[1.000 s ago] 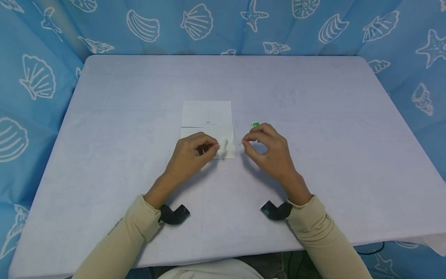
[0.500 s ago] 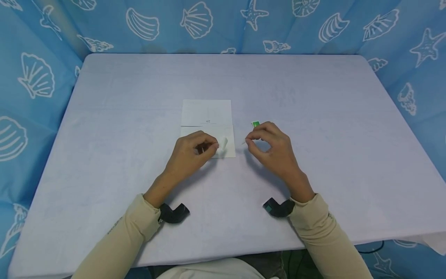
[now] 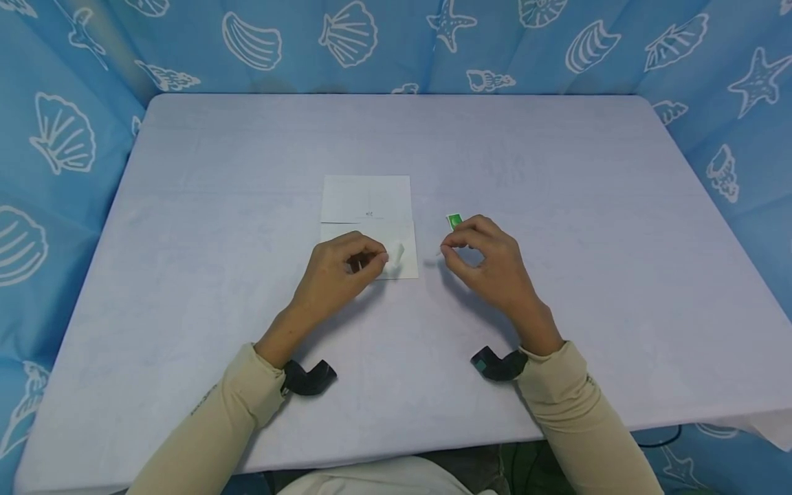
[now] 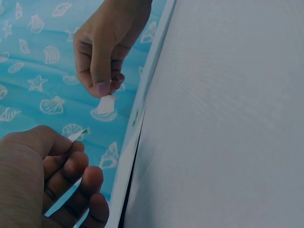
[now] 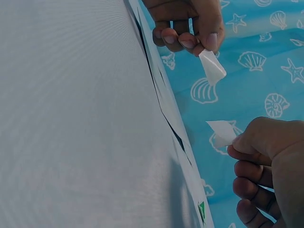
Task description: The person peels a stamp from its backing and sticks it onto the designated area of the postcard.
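Note:
My left hand (image 3: 337,271) pinches a small curled sticker (image 5: 212,67) between thumb and forefinger above the white paper. Its side facing the right wrist camera is white and glossy; the left wrist view shows a touch of green at its tip. To the right, my right hand (image 3: 489,265) pinches a small white paper scrap (image 5: 222,133) by one edge. The two pieces are apart, held over the table. Underneath the left hand lies the white paper (image 3: 368,196), crossed by a line, with a small printed mark. Another green-and-white sticker (image 3: 454,220) lies just beyond the right hand.
A white cloth covers the table (image 3: 588,206). Blue curtains (image 3: 396,48) with shell prints hang behind it and at both sides. Each wrist carries a black camera mount (image 3: 309,378), and a dark cable (image 3: 658,443) shows below the front right edge.
My right hand has drawn a little to the right with the white scrap, widening the gap between the hands. The left hand has stayed nearly still.

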The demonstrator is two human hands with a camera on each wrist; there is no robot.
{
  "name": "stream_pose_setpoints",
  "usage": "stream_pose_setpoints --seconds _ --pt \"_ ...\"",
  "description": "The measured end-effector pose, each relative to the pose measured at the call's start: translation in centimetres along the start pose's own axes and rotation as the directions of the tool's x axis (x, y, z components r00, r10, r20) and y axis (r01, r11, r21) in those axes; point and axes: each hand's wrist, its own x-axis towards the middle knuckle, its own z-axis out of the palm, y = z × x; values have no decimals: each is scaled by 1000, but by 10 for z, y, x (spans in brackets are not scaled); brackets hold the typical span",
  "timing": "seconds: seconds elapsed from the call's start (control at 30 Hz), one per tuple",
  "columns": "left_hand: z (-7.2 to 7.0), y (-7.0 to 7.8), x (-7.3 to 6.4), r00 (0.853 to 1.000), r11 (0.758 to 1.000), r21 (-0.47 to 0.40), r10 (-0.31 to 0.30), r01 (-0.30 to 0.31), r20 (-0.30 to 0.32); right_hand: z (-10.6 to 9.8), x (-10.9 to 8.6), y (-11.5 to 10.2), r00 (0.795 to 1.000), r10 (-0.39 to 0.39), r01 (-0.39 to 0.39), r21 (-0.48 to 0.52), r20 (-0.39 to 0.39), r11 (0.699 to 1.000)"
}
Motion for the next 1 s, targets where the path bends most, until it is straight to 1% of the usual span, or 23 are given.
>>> stream_pose_setpoints --seconds 0.23,0.47,0.67,0.77,0.87,0.93,1.0 --pt "1 -1 0 1000 1000 2 4 -4 -2 0 -1 3 999 28 -28 17 34 999" --pt "1 -1 0 1000 1000 0 7 -7 0 -1 -2 3 995 66 -65 -24 69 998" --pt "1 -1 0 1000 1000 -3 2 -2 3 -1 -1 6 988 120 -113 -76 98 991" --pt "1 -1 0 1000 1000 4 2 -2 3 -1 -1 7 983 146 -138 -81 109 987" --pt "1 -2 0 1000 1000 3 12 -12 -1 -1 0 6 983 156 -150 -68 98 986" --pt "1 -3 0 1000 1000 4 27 -27 -7 -2 0 5 987 145 -141 -60 76 988" --pt "2 -3 0 999 999 2 50 -50 -17 -1 0 4 992 117 -115 -36 43 993"
